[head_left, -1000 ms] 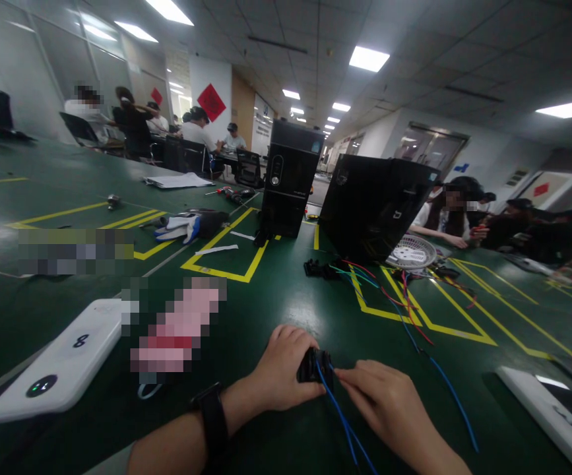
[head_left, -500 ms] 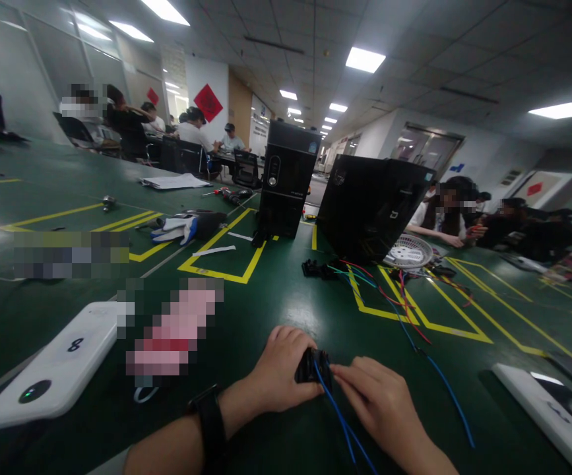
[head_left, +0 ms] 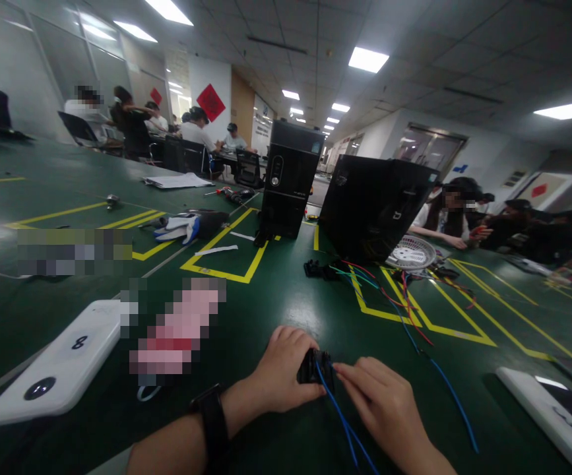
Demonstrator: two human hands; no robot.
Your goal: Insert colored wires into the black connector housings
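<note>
My left hand (head_left: 287,364) is wrapped around a small black block (head_left: 310,369), which looks like a plastic connector or terminal piece. Two blue wires (head_left: 338,408) come out of the block and run down toward me, crossing near its lower end. At the block's right side my right hand (head_left: 381,399) has thumb and forefinger pinched together, with the fingertips touching or nearly touching it. What sits between those fingertips is too small to make out. A dark watch (head_left: 211,415) is on my left wrist.
Two black computer towers (head_left: 291,178) stand at the back. Right of centre lie loose coloured wires (head_left: 399,300) by a round grey basket (head_left: 412,254). White devices (head_left: 63,359) flank both sides. Work gloves (head_left: 181,227) and papers (head_left: 179,181) lie further off. Other people sit at far tables.
The view has shifted very slightly. Both hands keep almost the same hold on the black block, and the blue wires stay in it.
</note>
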